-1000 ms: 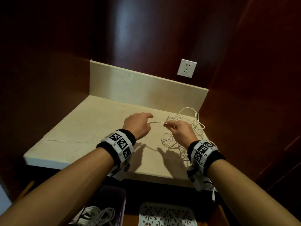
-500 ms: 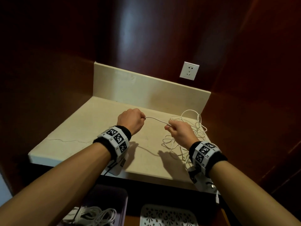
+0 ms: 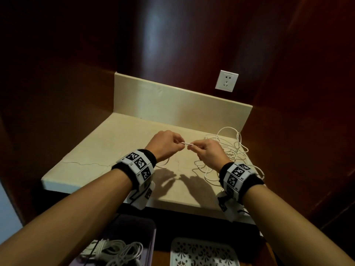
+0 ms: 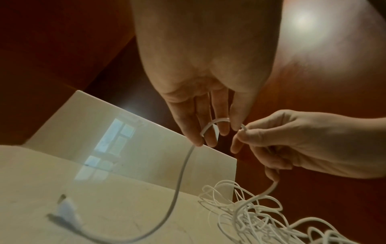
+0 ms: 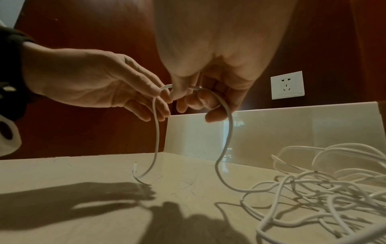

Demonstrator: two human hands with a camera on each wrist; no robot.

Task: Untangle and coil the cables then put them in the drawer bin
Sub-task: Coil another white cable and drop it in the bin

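Pinching one white cable [image 3: 187, 144] between left hand [image 3: 165, 144] and right hand [image 3: 208, 153], short span running nine-to-three above the counter [image 3: 107, 150]; tangled remainder [image 3: 228, 150] heaped at three o'clock, nearer the right; plug end dangling left.

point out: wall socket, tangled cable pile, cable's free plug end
wall socket [image 3: 226, 80]: head view, middle of its faceplate.
tangled cable pile [image 5: 313, 186]: right wrist view, strands mid-heap.
free plug end [image 4: 66, 209]: left wrist view, blurred connector body on the counter.
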